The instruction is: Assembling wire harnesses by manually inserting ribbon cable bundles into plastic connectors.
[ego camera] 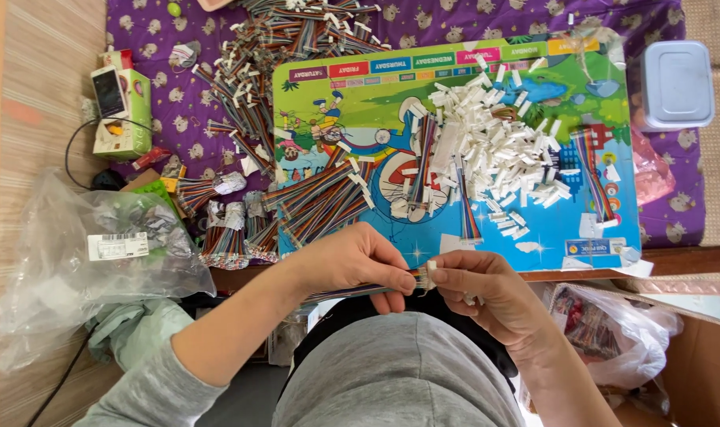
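Observation:
My left hand [352, 261] pinches the end of a multicoloured ribbon cable [352, 292] that trails down-left under my wrist. My right hand [478, 292] holds a small white connector [431, 266] against that cable end, fingertips of both hands meeting just below the board's near edge. On the colourful cartoon board [534, 237] lies a heap of white connectors [494, 142], and beside it a fan of ribbon cables [320, 202] with white ends.
A large pile of ribbon cables [281, 47] covers the purple cloth [138, 32] at the back. Bundled cables [225, 237] sit left of the board. A phone on a green box [119, 111], a clear plastic bag [75, 261], a lidded plastic box [674, 83].

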